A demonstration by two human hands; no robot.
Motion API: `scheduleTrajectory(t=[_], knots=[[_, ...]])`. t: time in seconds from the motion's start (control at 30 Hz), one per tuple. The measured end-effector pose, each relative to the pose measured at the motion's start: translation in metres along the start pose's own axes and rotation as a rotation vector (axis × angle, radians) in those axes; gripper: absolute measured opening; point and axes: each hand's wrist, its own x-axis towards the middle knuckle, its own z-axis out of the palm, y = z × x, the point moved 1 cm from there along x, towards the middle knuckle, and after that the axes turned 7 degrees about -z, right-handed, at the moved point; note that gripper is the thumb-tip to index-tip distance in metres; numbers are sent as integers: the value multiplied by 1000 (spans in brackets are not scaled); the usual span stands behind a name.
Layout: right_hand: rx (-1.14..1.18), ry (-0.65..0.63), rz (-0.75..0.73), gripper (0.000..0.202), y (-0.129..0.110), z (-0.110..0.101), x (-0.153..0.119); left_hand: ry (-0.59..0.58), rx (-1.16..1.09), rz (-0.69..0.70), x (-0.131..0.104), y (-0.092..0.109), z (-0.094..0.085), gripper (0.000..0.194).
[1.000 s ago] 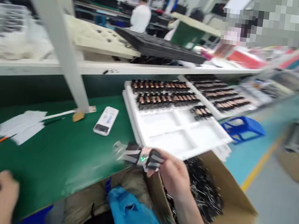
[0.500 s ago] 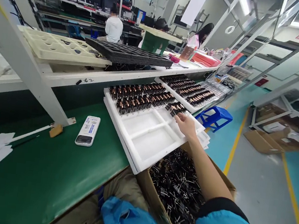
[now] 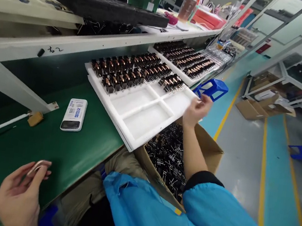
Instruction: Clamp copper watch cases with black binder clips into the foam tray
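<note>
My left hand (image 3: 18,194) is low at the left over the green bench (image 3: 75,147), fingers closed on a small copper-coloured part (image 3: 37,166). My right hand (image 3: 197,109) hovers past the right corner of a white foam tray (image 3: 140,106), above a cardboard box of black binder clips (image 3: 169,155). It is blurred, fingers loosely curled, and nothing shows in it. The tray's far rows hold several clipped coil parts (image 3: 132,72); its near compartments are bare.
A white power bank (image 3: 74,114) lies on the bench left of the tray. A second tray of parts (image 3: 186,58) sits further right. The upper shelf (image 3: 93,42) carries a black tray and a cream tray. A blue stool (image 3: 211,88) stands in the aisle.
My right hand has drawn back from the tray's far right cluster of parts to its corner. My left hand has come into view with the copper-coloured part. The camera tilted down.
</note>
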Motion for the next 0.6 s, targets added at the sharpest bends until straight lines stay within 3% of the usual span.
scheduleTrajectory(t=[0.03,0.07,0.1,0.2,0.3,0.37,0.47,0.6], knots=[[-68,-24,79,55,14,-5,-24,-2,-22,-14,0,-1,6,35],[-148,-141,148,57,26,-7,-52,-14,-40,-27,-1,-2,11,34],[-224,-361,190,57,37,-6,-81,-36,-48,-42,-1,-3,14,34],[-226,-785,190,37,53,10,-168,-116,-17,-73,2,-7,20,39],[-206,-1044,138,24,53,33,-221,-205,32,-86,6,-14,21,46],[-216,-1166,110,29,52,45,-234,-241,65,-88,8,-19,20,48],[-222,-1285,84,29,55,53,-230,-240,119,-74,6,-25,18,48],[-206,-1318,70,23,61,47,-206,-266,154,-36,3,-28,15,46]])
